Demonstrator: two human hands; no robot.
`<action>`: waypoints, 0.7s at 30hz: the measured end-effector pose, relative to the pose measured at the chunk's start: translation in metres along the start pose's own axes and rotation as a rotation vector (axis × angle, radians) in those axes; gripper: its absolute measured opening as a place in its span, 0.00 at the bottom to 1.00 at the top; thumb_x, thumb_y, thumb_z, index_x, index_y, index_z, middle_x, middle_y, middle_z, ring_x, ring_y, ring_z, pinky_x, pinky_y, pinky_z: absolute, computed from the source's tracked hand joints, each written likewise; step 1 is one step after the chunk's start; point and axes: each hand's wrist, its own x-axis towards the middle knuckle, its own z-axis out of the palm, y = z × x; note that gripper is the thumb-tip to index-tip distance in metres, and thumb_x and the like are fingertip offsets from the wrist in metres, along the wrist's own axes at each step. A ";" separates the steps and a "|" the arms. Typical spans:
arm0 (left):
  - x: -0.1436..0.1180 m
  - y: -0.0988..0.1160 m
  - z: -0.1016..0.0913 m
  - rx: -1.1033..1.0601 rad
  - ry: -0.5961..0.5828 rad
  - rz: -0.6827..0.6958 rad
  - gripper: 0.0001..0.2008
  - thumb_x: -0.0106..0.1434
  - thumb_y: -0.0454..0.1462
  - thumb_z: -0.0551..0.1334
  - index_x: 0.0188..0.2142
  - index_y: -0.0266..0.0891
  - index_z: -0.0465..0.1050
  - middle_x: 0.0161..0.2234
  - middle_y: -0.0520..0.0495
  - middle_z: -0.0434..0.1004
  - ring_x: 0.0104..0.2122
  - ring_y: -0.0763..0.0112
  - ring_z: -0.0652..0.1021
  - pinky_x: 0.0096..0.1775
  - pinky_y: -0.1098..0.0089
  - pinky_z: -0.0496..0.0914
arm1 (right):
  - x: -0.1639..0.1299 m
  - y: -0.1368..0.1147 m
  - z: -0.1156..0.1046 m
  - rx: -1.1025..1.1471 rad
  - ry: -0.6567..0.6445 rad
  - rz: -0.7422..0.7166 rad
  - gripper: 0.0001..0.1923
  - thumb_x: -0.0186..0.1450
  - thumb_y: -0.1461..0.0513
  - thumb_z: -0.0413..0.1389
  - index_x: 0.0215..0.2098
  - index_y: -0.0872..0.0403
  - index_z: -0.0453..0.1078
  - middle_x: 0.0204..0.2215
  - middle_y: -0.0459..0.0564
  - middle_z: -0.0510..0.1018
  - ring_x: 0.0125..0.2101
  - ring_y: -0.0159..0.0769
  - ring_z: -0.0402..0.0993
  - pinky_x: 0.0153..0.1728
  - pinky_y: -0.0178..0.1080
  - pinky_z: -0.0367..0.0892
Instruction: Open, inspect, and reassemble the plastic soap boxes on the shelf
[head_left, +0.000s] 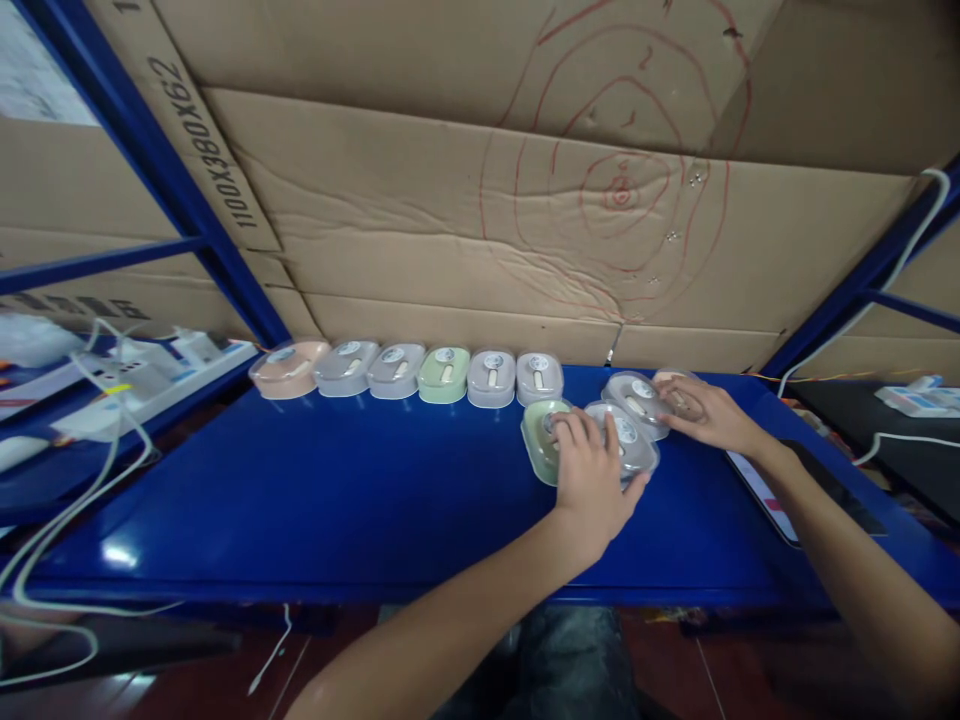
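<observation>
My left hand [589, 480] is bent over two small rounded boxes with clear lids. Its fingertips rest on the green box [537, 440], and its thumb lies along the near side of a grey box [637, 452]. My right hand [716, 412] has its fingers around a pinkish box [679, 392], partly hidden beneath them. Between the hands, another grey box [630, 390] touches its neighbours. Farther left, a row of similar boxes stands against the cardboard: a peach box [289, 372], a light green box [443, 376] and several greyish ones, including the rightmost box [540, 380].
The boxes stand on a blue tabletop [337, 490]. A phone-like device [769, 495] lies under my right forearm. White power strips [150, 385] and cables are at the left. Cardboard [420, 200] with red rings drawn on it forms the back, between blue metal posts [240, 290].
</observation>
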 end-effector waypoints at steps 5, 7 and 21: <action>0.025 0.038 0.010 0.129 0.037 0.004 0.44 0.77 0.61 0.51 0.78 0.31 0.58 0.71 0.22 0.68 0.70 0.27 0.67 0.65 0.38 0.57 | 0.006 0.036 -0.013 -0.055 -0.021 0.129 0.17 0.68 0.50 0.62 0.47 0.53 0.76 0.58 0.64 0.83 0.56 0.55 0.83 0.58 0.49 0.71; 0.036 0.051 0.015 0.140 0.064 0.004 0.44 0.77 0.61 0.52 0.77 0.31 0.60 0.70 0.23 0.70 0.70 0.29 0.66 0.65 0.39 0.57 | 0.006 0.048 -0.016 -0.084 -0.016 0.172 0.17 0.66 0.53 0.64 0.49 0.52 0.77 0.58 0.63 0.84 0.55 0.55 0.83 0.58 0.49 0.71; 0.113 0.040 0.064 -0.018 0.252 0.109 0.35 0.80 0.55 0.49 0.77 0.39 0.63 0.74 0.29 0.65 0.71 0.25 0.63 0.68 0.26 0.53 | -0.013 0.084 -0.025 -0.321 0.115 0.363 0.15 0.70 0.59 0.64 0.54 0.54 0.81 0.57 0.63 0.85 0.58 0.46 0.80 0.56 0.42 0.67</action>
